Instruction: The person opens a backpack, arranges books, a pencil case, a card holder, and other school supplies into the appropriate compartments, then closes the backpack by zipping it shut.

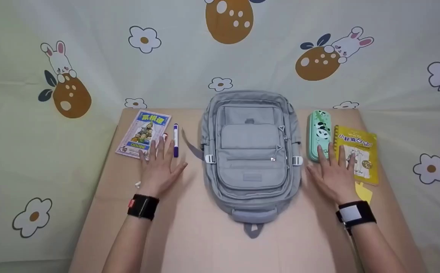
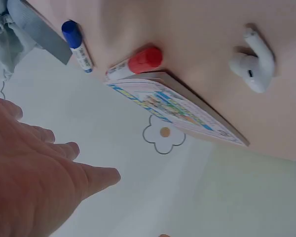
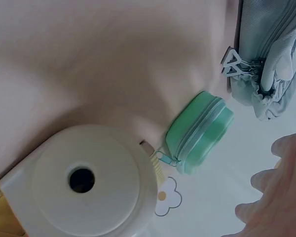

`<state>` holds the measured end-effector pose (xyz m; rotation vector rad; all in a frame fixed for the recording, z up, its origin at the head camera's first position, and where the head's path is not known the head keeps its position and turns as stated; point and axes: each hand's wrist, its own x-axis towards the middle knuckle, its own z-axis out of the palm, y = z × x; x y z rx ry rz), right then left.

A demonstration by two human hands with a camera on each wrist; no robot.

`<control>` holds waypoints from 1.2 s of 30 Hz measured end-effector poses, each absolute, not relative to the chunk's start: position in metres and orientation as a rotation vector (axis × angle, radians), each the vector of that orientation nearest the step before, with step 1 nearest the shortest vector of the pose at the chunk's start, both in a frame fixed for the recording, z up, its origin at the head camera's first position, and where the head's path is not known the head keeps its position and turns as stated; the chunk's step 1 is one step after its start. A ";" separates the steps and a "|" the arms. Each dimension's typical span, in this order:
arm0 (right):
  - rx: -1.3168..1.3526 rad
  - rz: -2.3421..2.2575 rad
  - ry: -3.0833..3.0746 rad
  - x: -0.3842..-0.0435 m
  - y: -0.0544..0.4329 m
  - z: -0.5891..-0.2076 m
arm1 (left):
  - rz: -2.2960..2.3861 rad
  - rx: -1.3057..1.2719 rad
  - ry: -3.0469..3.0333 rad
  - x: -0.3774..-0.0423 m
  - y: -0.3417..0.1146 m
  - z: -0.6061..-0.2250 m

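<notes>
A grey backpack [image 1: 252, 151] lies front side up in the middle of the table, between the hands. My left hand [image 1: 159, 172] is spread above the table beside the comic book [image 1: 144, 132], its fingers overlapping the book's lower corner in the head view. Close by are a blue-capped marker [image 2: 79, 47], a red-capped marker [image 2: 138, 61] and a white earbud [image 2: 254, 61]. My right hand [image 1: 333, 174] is also spread, holding nothing, near the green panda pencil case [image 1: 320, 132] and the yellow spiral notebook [image 1: 356, 151], partly covering both.
A white round object with a dark hole [image 3: 84, 180] stands near the right wrist. A yellow paper-like piece [image 1: 364, 192] lies below the notebook. One grey strap [image 1: 192, 146] sticks out left of the backpack. A printed cloth [image 1: 182, 68] hangs behind the table [image 1: 220, 242].
</notes>
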<state>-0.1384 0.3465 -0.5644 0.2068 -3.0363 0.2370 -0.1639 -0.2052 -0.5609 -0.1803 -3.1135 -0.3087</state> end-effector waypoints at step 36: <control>0.224 1.139 -3.035 -0.141 0.229 -0.570 | -0.267 -1.081 -3.138 -0.116 0.034 -0.550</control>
